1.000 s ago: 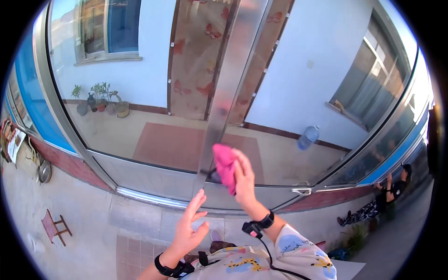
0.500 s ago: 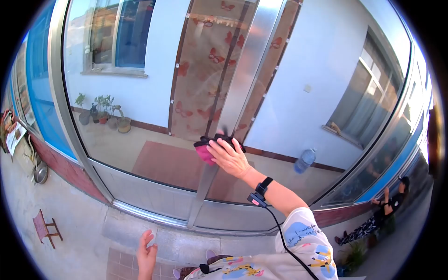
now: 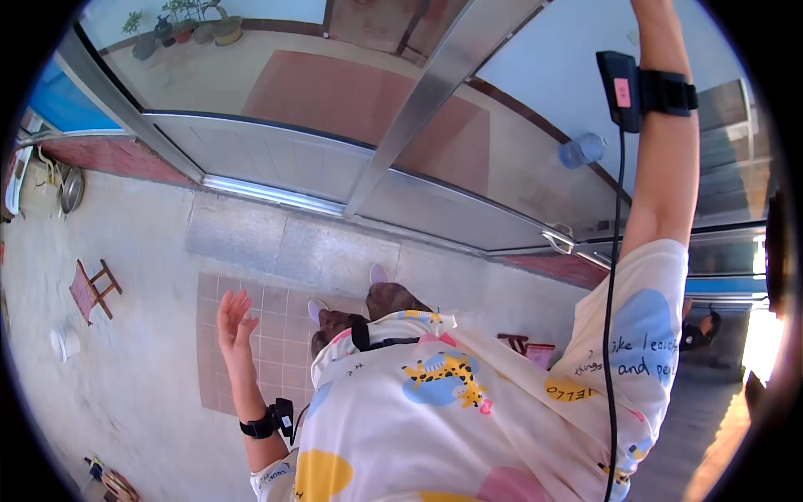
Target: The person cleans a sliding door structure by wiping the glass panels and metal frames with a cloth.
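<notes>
Big change: my R arm is now stretched up & fwd, forearm running off the top edge, whereas half a sec ago the R hand was pressing the pink-and-black cloth to the metal upright btwn the panes. View's also tipped down, so I get more paving & shirt, less of the door. Meaning: no cloth contact w/ the upright or glass shows now, & the part of the upright in view has nothing on it.

L hand is open & empty, fingers apart, over the floor tiles, touching nothing. Nearest thing on that side: folding stool, well apart.

Hidden/cut off: R hand is out of frame past the wrist, so can't tell if it's open, closed or gripping. Cloth's out of view too; prob. still w/ that hand, can't confirm. Top of the upright is cut off, as are the potted plants behind the glass. Door handle shows, but its detail's hard to make out. Water bottle is behind the pane, a bit blurred. Other person at far R is dark & partly hidden by my sleeve; can't tell what their hands do.
</notes>
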### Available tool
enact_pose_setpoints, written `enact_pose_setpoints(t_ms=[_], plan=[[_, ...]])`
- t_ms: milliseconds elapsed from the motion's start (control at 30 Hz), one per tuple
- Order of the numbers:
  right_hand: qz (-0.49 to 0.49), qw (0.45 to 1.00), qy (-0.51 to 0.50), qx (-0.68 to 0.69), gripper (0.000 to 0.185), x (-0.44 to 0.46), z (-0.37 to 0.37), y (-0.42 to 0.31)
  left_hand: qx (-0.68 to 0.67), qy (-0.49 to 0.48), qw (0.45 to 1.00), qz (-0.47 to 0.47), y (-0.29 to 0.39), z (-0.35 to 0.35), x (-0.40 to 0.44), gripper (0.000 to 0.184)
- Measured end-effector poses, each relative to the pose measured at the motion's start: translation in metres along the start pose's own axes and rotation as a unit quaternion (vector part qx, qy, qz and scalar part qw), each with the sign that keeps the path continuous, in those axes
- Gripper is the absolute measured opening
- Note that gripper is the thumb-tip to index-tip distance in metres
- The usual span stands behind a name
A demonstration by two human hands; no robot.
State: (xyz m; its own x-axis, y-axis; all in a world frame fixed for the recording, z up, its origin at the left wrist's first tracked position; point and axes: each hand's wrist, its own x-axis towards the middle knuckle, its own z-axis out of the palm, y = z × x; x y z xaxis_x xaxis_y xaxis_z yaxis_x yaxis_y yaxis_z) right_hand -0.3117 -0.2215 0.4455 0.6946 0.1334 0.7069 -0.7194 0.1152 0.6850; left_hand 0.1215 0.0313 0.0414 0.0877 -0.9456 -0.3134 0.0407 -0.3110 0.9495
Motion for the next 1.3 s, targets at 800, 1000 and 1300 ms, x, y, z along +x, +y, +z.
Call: enact_pose_setpoints(t_ms=[800, 1000, 1300], plan=[[-0.33, 0.734, -0.484, 0.342, 0.05, -0.394, -0.16, -0.318, 0.043, 0.088, 0.983, -0.158, -0.066, 0.05, -0.097, 0.049], [-0.353, 0.678, -0.539, 0.352, 0.036, -0.45, -0.218, -0.29, 0.076, 0.068, 0.977, -0.189, -0.076, 0.079, -0.112, 0.05], [-0.178, 0.62, -0.65, 0.402, 0.03, -0.513, -0.285, -0.219, 0.113, -0.507, 0.85, 0.093, -0.001, 0.289, -0.02, 0.047]])
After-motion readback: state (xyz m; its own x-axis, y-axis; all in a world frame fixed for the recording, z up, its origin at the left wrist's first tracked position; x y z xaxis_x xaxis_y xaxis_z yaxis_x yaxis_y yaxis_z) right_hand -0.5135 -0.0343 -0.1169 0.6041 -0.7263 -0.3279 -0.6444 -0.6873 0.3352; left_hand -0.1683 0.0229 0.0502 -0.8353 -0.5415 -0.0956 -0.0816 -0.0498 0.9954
